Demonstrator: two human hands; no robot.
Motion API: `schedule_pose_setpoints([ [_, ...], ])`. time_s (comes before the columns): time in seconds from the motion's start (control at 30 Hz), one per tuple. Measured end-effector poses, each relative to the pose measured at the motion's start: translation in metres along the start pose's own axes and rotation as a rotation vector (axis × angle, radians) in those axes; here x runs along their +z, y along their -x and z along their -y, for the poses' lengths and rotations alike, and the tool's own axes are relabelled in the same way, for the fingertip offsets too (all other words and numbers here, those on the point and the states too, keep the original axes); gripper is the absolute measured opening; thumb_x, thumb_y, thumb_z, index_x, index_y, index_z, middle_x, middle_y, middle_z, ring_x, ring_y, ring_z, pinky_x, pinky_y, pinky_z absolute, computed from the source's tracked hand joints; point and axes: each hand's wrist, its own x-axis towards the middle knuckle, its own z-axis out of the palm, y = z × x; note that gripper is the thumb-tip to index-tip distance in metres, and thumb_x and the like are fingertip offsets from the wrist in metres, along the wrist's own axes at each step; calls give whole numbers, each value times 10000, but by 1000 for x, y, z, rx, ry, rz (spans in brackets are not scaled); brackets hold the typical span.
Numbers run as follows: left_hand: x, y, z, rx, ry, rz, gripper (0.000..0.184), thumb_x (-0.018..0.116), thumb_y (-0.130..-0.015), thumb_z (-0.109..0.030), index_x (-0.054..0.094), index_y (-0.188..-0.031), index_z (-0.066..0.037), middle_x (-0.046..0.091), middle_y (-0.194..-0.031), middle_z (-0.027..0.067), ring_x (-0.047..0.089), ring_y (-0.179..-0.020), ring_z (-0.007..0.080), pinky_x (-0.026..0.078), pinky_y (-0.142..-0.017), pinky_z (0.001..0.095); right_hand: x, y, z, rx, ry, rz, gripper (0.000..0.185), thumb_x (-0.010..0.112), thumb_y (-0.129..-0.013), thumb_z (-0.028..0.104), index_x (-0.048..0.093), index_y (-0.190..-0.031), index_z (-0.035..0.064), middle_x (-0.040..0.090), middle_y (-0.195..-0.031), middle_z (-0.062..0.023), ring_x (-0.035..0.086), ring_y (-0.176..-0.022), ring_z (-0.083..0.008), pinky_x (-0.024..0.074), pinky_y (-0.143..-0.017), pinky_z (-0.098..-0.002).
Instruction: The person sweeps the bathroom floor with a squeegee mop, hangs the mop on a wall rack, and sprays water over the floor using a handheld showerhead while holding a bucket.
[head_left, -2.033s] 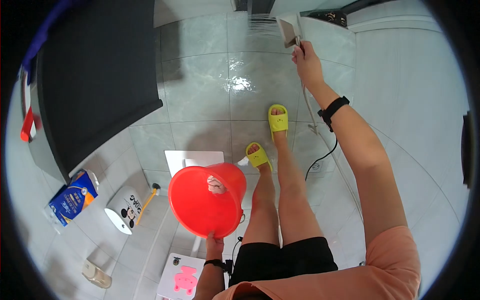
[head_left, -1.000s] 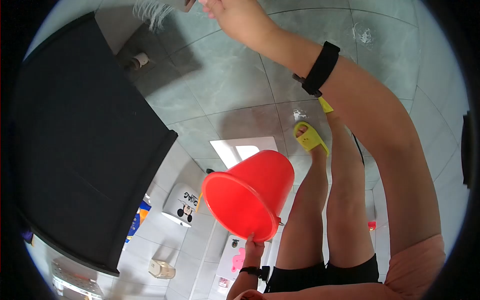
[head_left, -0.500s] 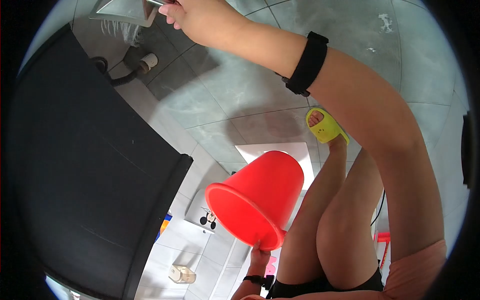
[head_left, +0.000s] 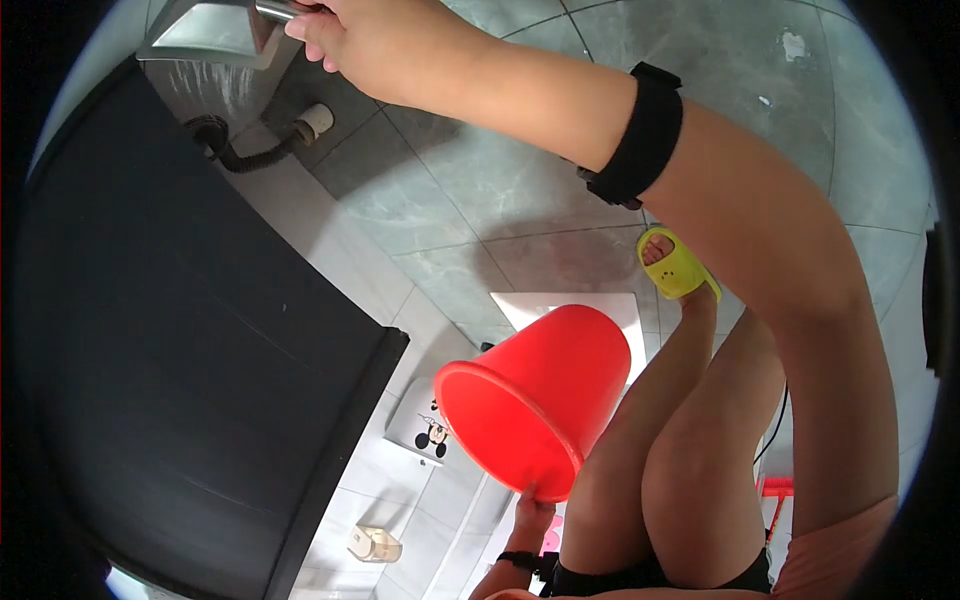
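A red plastic bucket (head_left: 585, 365) is tilted on its side, its mouth turned to the lower left. My left hand (head_left: 534, 514) grips its rim at the bottom, fingertips inside the mouth and the rest outside. My right arm reaches across to the top left. There my right hand (head_left: 335, 45) is closed round the handle of a silver, square-headed fitting that looks like a shower head (head_left: 205, 32). White streaks like water jets (head_left: 215, 85) come from its wide edge.
A large black cabinet-like surface (head_left: 200, 330) fills the left. A black corrugated hose (head_left: 255, 158) runs to a white pipe end (head_left: 317, 120). Grey floor tiles (head_left: 560, 180), a white panel (head_left: 625, 325), my yellow slipper (head_left: 677, 268), a wall holder (head_left: 375, 544) and a red brush (head_left: 777, 488) also show.
The bucket, my left hand and the surroundings have shifted slightly right in view. The silver head has moved a little left and up, with its streaks pointing downward. Both grips are unchanged.
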Motion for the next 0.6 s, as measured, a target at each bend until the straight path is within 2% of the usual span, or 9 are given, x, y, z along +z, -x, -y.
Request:
schedule_pose_setpoints([
  [0.07,3,3,3,-6,-20,-2,456,538,-913,-210,459,-1290,34,569,-1271,203,575,-1145,335,431,-1025,491,5,3,-8,41,-4,21,175,451,-974,165,460,-978,-10,586,-818,-260,574,-799,-430,442,-695,-476],
  [0.13,10,6,4,-69,65,10,343,583,-879,-54,517,-1213,-21,614,-1200,126,617,-1080,250,563,-866,340,19,6,-27,6,245,6,248,525,-951,277,569,-1031,47,644,-844,-174,628,-806,-355,466,-681,-457],
  [0.27,36,15,7,-105,62,-1,352,581,-870,-42,519,-1216,-27,617,-1198,122,615,-1084,251,561,-874,351,11,24,-29,44,240,61,251,511,-955,275,584,-1006,39,639,-791,-176,626,-776,-353,463,-675,-457],
  [0.33,39,18,9,-93,67,1,353,584,-861,-36,528,-1210,-33,627,-1184,114,620,-1077,251,550,-898,369,1,25,-25,40,348,81,244,498,-973,261,571,-1021,33,645,-792,-123,621,-725,-270,482,-668,-388],
  [0.37,33,16,10,-101,71,2,353,584,-861,-36,528,-1210,-33,627,-1184,114,620,-1077,251,550,-898,369,-7,24,-17,42,353,87,244,498,-973,261,571,-1021,33,645,-792,-123,621,-725,-270,482,-668,-388],
  [0.43,21,10,13,-134,98,3,355,588,-861,-40,529,-1211,-37,625,-1190,110,616,-1085,252,534,-926,386,-24,22,0,153,198,174,176,450,-975,172,467,-984,-3,590,-813,-250,577,-782,-424,445,-681,-474],
  [0.5,5,3,12,-141,128,45,357,590,-860,-38,529,-1212,-39,623,-1192,110,614,-1087,252,529,-932,387,-19,17,-13,150,341,139,179,449,-978,180,481,-987,5,594,-795,-219,583,-751,-400,451,-659,-460],
  [0.57,11,10,10,-144,160,83,359,591,-859,-36,529,-1213,-40,622,-1194,111,613,-1089,252,524,-939,388,-23,18,-7,184,241,179,179,450,-980,184,496,-979,12,591,-773,-184,585,-721,-357,454,-641,-431],
  [0.6,24,15,9,-115,129,36,359,597,-857,-39,533,-1210,-42,624,-1191,108,616,-1080,246,529,-929,381,-29,20,3,291,158,222,183,451,-977,190,512,-980,17,588,-765,-160,581,-709,-322,452,-642,-413],
])
